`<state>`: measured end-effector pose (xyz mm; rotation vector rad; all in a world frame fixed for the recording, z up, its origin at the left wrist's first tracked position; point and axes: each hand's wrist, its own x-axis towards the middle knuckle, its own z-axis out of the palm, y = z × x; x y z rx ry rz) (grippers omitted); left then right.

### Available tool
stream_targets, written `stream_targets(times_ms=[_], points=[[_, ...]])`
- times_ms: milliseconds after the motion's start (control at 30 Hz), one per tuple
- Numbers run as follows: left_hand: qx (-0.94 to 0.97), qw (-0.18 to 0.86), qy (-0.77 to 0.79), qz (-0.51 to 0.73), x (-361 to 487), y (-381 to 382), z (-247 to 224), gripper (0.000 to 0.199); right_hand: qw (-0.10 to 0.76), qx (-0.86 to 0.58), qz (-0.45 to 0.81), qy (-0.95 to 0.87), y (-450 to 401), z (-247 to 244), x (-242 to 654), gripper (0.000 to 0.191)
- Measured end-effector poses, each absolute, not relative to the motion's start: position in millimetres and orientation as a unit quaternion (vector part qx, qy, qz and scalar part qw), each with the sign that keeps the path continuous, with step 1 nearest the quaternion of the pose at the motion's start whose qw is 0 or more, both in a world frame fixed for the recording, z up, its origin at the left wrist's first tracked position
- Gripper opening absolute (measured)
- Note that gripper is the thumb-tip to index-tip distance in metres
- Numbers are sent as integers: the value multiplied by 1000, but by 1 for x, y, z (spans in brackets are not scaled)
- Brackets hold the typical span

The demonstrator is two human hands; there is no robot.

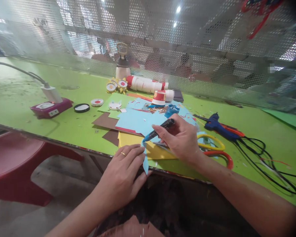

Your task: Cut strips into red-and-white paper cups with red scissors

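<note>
At the table's front edge, my left hand point(127, 166) holds down a narrow piece of light blue paper point(145, 163), its fingers on top and its thumb close to the pointed lower end. My right hand point(184, 140) grips a blue marker point(160, 129) with a dark barrel. The marker's blue tip end meets the top of the paper piece. Under my right hand lie scissors with a yellow handle loop point(218, 142) and a red one; the hand hides their middle. Yellow paper point(130, 140) lies beneath the work.
Light blue sheets point(130, 119), brown paper point(105, 120) and a red-and-white paper cup point(159, 97) lie beyond my hands. To the right is a blue glue gun point(220, 127) with black cables. A purple power strip point(51, 108) stands left, above a red stool point(14, 158).
</note>
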<state>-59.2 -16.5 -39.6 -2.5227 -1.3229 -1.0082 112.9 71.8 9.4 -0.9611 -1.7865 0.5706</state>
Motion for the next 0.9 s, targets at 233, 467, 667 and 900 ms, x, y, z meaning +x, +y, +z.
stream_targets(times_ms=[233, 467, 667, 900], points=[[-833, 55, -440, -331, -58, -15, -38, 27, 494, -400, 236, -735, 74, 8, 111, 38], [-831, 64, -437, -338, -59, -16, -39, 27, 498, -406, 221, -734, 75, 6, 110, 39], [-832, 59, -433, -341, -59, -16, -39, 25, 494, -412, 203, -739, 78, 8, 106, 38], [-832, 56, -432, -344, -59, -16, -38, 23, 462, -383, 214, -771, 78, 17, 102, 34]])
